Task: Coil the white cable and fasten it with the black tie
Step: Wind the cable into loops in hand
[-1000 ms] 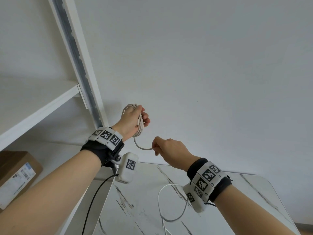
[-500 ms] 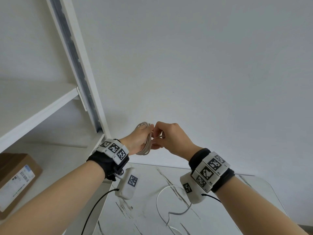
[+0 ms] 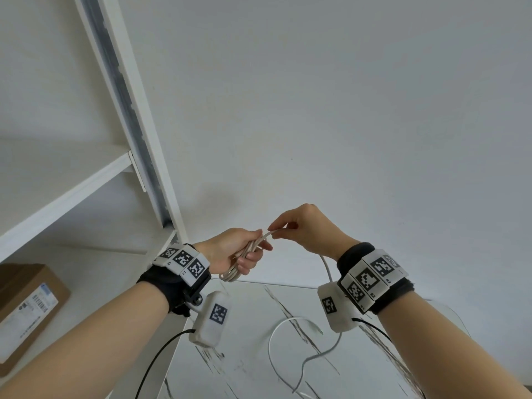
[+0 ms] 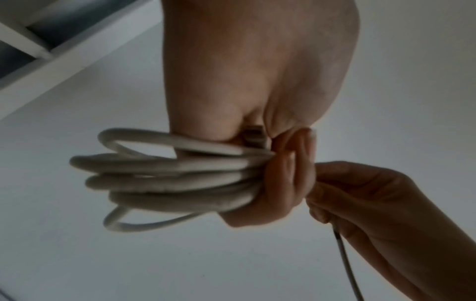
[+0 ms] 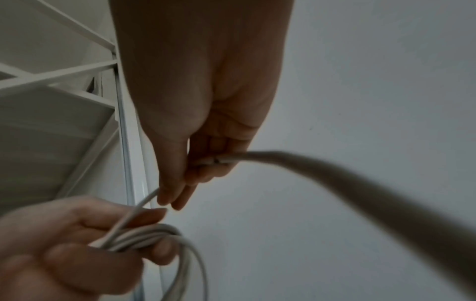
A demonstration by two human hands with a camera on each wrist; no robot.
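A white shelf frame [image 3: 135,133] rises at the left over a marble-patterned table [image 3: 259,367], above which both hands work raised. The step in hand is the coiling, seemingly well advanced. The left hand [image 3: 230,251] has its fingers curled round a bundle of several loops of the white cable [image 3: 244,254], while the right hand [image 3: 308,231] pinches the free strand between thumb and fingertips just beside the bundle; its other fingers curl loosely over the strand. The remaining cable hangs from the right hand and lies slack on the table, ending in a small plug [image 3: 319,331]. The next move probably calls for laying this strand into the left grip, then drawing up more slack. The black tie is not visible.
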